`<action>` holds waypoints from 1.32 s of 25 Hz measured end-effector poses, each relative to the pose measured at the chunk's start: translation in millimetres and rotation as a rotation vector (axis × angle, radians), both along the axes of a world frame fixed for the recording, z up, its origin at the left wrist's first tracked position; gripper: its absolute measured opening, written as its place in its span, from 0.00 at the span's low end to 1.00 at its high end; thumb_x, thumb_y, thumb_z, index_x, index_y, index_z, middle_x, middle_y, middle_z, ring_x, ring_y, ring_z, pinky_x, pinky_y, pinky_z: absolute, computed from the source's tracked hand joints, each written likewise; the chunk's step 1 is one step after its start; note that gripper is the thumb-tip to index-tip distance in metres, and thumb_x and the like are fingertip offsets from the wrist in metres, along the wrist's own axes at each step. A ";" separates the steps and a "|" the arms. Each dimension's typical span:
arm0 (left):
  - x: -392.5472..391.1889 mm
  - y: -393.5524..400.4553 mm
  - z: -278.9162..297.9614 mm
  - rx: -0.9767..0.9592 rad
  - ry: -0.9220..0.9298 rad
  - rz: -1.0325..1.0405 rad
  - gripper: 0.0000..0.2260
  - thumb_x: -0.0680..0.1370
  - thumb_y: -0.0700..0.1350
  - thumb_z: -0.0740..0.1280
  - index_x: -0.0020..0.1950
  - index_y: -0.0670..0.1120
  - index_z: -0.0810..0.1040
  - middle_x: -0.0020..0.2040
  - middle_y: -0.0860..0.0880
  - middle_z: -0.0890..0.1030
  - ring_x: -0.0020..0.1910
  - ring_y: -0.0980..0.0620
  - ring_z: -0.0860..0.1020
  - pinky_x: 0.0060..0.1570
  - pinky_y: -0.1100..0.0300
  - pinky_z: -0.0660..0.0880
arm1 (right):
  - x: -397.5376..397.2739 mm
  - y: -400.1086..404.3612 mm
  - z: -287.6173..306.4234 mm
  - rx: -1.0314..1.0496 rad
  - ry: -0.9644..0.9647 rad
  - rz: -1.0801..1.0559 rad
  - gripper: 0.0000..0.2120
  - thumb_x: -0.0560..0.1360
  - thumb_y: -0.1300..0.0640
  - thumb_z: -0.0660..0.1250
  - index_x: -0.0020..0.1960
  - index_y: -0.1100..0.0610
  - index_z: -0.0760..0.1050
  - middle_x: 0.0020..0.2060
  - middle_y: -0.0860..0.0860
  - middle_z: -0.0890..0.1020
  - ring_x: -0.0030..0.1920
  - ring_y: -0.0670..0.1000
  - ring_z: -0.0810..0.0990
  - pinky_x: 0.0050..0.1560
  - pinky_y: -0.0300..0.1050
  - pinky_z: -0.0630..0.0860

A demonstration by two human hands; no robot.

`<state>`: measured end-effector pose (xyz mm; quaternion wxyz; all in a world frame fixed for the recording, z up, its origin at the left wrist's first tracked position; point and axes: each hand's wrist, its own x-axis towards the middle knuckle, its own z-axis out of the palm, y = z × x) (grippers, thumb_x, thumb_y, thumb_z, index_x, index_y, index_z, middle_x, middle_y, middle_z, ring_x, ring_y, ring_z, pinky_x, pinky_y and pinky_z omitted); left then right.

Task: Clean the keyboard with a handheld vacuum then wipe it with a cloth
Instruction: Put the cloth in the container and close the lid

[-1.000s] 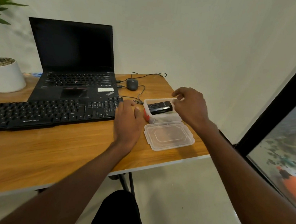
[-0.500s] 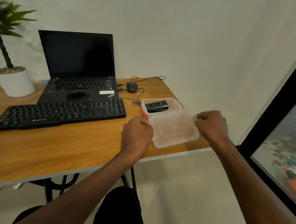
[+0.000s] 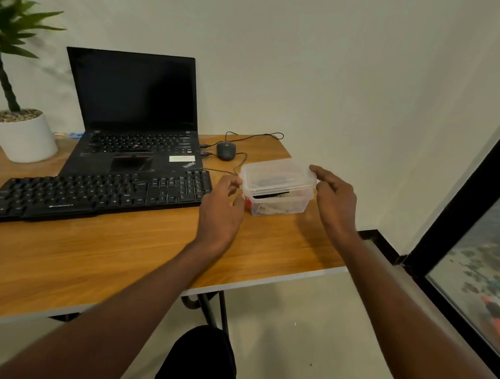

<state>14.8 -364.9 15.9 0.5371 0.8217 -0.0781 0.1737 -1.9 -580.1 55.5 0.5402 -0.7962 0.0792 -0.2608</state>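
Observation:
A black external keyboard (image 3: 95,196) lies on the wooden desk (image 3: 113,261) in front of an open black laptop (image 3: 133,123). To its right stands a clear plastic box (image 3: 278,204) with a black device and pale material inside, seen only through the wall. A clear lid (image 3: 277,173) sits on top of the box. My left hand (image 3: 222,208) pinches the lid's left edge. My right hand (image 3: 333,197) pinches its right edge with thumb and fingertips.
A dark mouse (image 3: 226,150) with a looping cable lies behind the box. A potted plant in a white pot (image 3: 23,135) stands at the desk's far left. The desk's right edge runs just past the box, with a black window frame (image 3: 468,192) beyond.
Both hands picked the lid up from the desk in front of the box and carried it onto the box. The view also shifted so the desk appears further right.

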 end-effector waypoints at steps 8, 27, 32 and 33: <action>6.2 2.3 -14.5 -0.049 0.051 -0.131 0.13 0.84 0.45 0.70 0.69 0.50 0.78 0.62 0.55 0.81 0.57 0.67 0.79 0.53 0.76 0.75 | 12.4 0.6 -45.0 0.022 -0.037 -0.010 0.18 0.83 0.49 0.62 0.71 0.50 0.76 0.66 0.43 0.77 0.64 0.42 0.76 0.62 0.40 0.78; 44.5 1.4 16.9 -0.492 0.631 -0.055 0.11 0.78 0.41 0.77 0.57 0.42 0.80 0.53 0.40 0.85 0.43 0.49 0.78 0.31 0.60 0.72 | 22.4 -1.1 -52.8 -0.261 0.023 0.154 0.24 0.78 0.38 0.68 0.69 0.47 0.77 0.76 0.46 0.68 0.73 0.46 0.67 0.69 0.46 0.70; 35.9 -27.2 12.6 -0.355 0.348 0.190 0.09 0.76 0.39 0.76 0.55 0.44 0.81 0.49 0.49 0.82 0.50 0.48 0.82 0.51 0.51 0.83 | 17.7 1.6 -51.1 -0.184 0.042 0.174 0.27 0.76 0.36 0.70 0.71 0.43 0.72 0.72 0.45 0.71 0.68 0.46 0.71 0.65 0.48 0.77; 29.2 -33.1 10.5 -0.317 0.286 0.219 0.10 0.77 0.41 0.75 0.56 0.45 0.80 0.48 0.51 0.80 0.48 0.49 0.81 0.50 0.52 0.83 | 17.3 2.2 -50.3 -0.162 0.042 0.189 0.29 0.76 0.36 0.70 0.73 0.43 0.69 0.70 0.44 0.72 0.68 0.46 0.72 0.63 0.48 0.78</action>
